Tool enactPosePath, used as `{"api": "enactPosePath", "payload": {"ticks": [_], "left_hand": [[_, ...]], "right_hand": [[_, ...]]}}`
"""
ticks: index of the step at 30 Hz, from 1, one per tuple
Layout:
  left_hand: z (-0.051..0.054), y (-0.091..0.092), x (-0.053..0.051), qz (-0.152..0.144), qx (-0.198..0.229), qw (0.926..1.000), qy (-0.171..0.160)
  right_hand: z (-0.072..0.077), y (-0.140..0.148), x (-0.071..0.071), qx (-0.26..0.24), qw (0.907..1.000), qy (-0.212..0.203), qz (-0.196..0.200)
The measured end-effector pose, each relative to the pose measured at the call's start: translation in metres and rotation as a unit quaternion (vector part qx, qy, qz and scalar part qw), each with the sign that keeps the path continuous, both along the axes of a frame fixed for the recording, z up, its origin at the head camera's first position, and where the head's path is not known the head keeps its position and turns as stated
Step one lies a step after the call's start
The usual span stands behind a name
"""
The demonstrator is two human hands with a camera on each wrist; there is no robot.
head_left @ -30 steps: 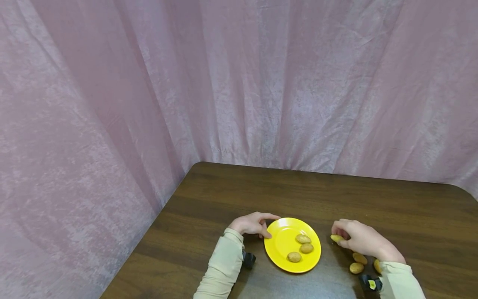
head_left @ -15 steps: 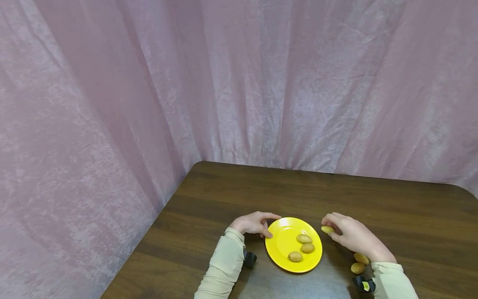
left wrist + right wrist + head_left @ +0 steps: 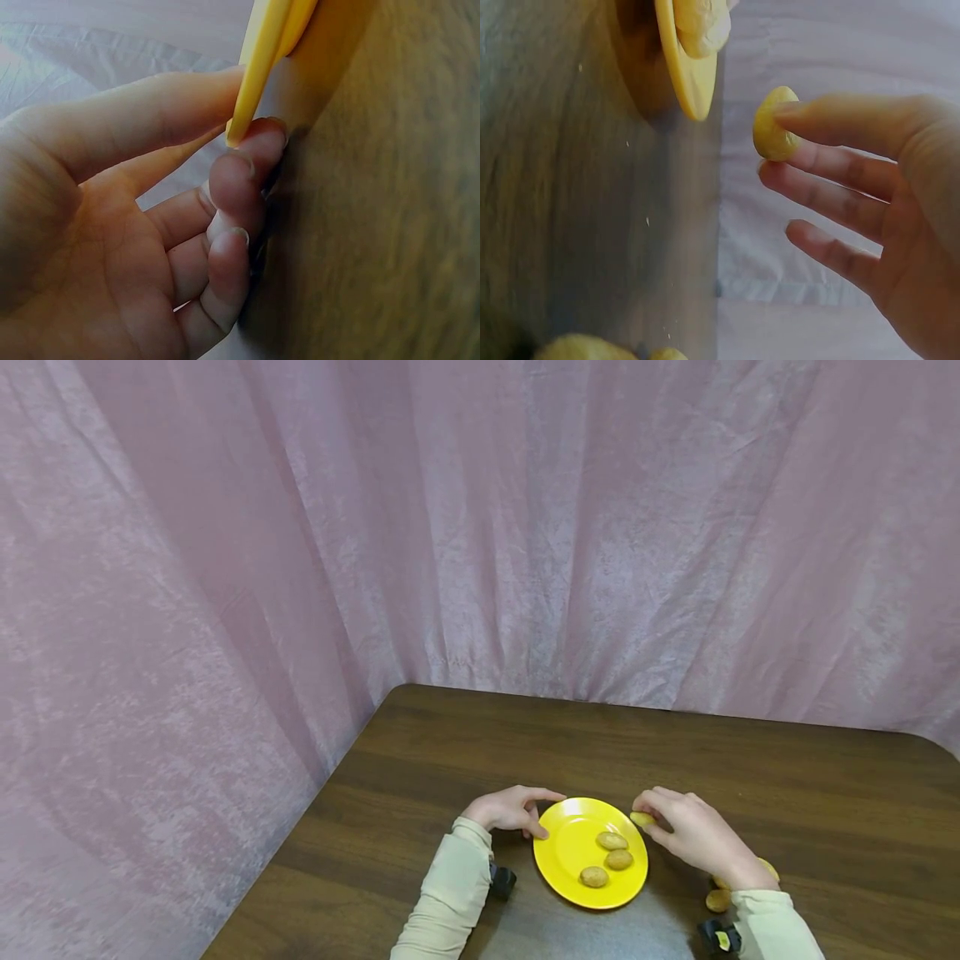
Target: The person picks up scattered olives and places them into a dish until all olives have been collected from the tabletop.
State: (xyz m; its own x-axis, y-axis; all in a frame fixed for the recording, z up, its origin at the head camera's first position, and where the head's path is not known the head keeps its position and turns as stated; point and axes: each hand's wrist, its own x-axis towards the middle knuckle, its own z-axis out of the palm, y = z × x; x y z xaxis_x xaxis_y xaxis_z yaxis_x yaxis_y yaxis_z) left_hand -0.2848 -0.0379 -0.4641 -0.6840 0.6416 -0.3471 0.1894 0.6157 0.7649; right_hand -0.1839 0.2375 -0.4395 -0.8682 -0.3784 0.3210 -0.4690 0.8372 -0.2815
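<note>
– Since the head view takes in the most, what does it show?
– At lower centre, the left hand point(image 3: 504, 810) pinches the rim of a yellow plate point(image 3: 561, 853) with 3 potatoes point(image 3: 618, 859) on it. At the plate's upper-right edge, the right hand point(image 3: 693, 833) holds a 4th potato point(image 3: 641, 819) in its fingertips.
– Anything half hidden?
– Yes, at lower right: loose potatoes point(image 3: 717, 902) on the wooden table point(image 3: 480, 735), partly behind the right wrist. I can't count them.
– And the left wrist view?
– Thumb and index finger close on the rim at upper centre, the other fingers loosely curled. Most of the plate is cut off above; the table is blurred.
– Right wrist?
– The 4th potato sits mid-frame, apart from the plate, between thumb and fingertips partly hidden behind it; the lowest finger stands free. Plate above and 2 potatoes at bottom left are cut off.
</note>
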Motion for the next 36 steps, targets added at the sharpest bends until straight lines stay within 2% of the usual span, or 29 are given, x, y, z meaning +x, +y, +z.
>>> {"api": "enactPosePath", "payload": {"ticks": [7,15,27,36], "left_hand": [[0.000,0.001,0.001,0.004,-0.004,1.0000,-0.003],[0.000,0.000,0.001,0.005,-0.004,1.0000,-0.004],[0.005,0.000,0.003,0.007,-0.006,0.9999,-0.004],[0.003,0.000,0.003,0.009,-0.013,0.9999,-0.004]], "right_hand": [[-0.005,-0.016,-0.001,0.020,0.9995,0.020,-0.014],[-0.007,-0.029,-0.001,0.016,0.9997,-0.011,-0.016],[-0.018,-0.036,-0.003,0.016,0.9995,0.003,-0.026],[-0.016,-0.038,-0.002,0.012,0.9988,-0.043,-0.021]]}}
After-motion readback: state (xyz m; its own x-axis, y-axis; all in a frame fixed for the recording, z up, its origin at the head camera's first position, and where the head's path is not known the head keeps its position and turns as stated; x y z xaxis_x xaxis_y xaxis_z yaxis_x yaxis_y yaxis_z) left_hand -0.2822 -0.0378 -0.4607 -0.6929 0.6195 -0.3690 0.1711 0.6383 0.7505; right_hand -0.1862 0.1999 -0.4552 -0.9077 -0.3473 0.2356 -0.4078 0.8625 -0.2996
